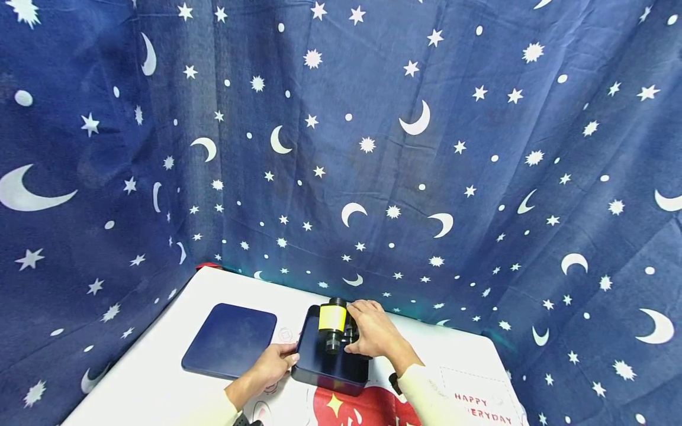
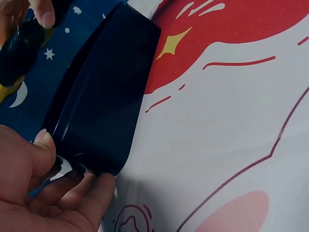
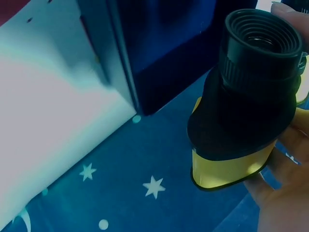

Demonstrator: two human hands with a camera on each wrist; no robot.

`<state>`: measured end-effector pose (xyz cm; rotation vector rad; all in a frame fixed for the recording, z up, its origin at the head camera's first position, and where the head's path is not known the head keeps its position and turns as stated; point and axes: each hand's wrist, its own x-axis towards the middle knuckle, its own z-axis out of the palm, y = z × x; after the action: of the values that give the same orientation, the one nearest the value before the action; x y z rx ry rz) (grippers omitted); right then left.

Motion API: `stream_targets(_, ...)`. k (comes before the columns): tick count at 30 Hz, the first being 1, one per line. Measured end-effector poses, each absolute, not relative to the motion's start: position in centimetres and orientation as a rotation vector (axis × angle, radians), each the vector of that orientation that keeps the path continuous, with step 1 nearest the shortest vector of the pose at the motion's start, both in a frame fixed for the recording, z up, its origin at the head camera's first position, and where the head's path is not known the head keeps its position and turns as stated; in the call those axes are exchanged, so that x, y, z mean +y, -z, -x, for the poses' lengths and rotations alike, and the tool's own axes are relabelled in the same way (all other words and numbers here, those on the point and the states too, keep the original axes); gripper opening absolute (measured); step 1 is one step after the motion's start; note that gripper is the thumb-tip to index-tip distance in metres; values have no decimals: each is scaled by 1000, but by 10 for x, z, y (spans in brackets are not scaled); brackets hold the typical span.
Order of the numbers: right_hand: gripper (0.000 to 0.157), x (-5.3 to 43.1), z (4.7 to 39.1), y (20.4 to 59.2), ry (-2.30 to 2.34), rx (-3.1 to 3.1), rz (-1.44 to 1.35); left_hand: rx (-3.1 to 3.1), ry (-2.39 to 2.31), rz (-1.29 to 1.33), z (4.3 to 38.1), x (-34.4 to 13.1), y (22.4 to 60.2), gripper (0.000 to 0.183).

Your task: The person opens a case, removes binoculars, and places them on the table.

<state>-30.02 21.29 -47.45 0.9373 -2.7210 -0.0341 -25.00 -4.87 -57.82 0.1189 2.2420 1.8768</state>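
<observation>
My right hand (image 1: 375,331) grips a pair of black and yellow binoculars (image 1: 333,319) over an open dark blue box (image 1: 331,381). In the right wrist view, fingers wrap the far side of the binoculars (image 3: 231,169), with a black eyepiece (image 3: 260,38) toward the camera. My left hand (image 1: 270,365) holds the box by its left side. The left wrist view shows that thumb at the rim and the fingertips low against the wall of the box (image 2: 106,92). Part of the binoculars is hidden behind the right hand.
A flat dark blue lid (image 1: 231,340) lies on the white table (image 1: 442,349), left of the box. The tablecloth has a red print (image 1: 341,408) near the front and lettering at right. A blue curtain (image 1: 341,148) with moons and stars hangs behind the table.
</observation>
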Motion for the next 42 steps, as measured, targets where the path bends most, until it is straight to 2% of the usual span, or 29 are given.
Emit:
stream_targets(20, 90, 256, 288, 463, -3, -2737, -927, 2267, -1850, -54, 250, -49, 581, 46)
stream_targets(42, 89, 292, 278, 464, 9, -2722, -885, 2305, -1846, -111, 250, -49, 580, 47)
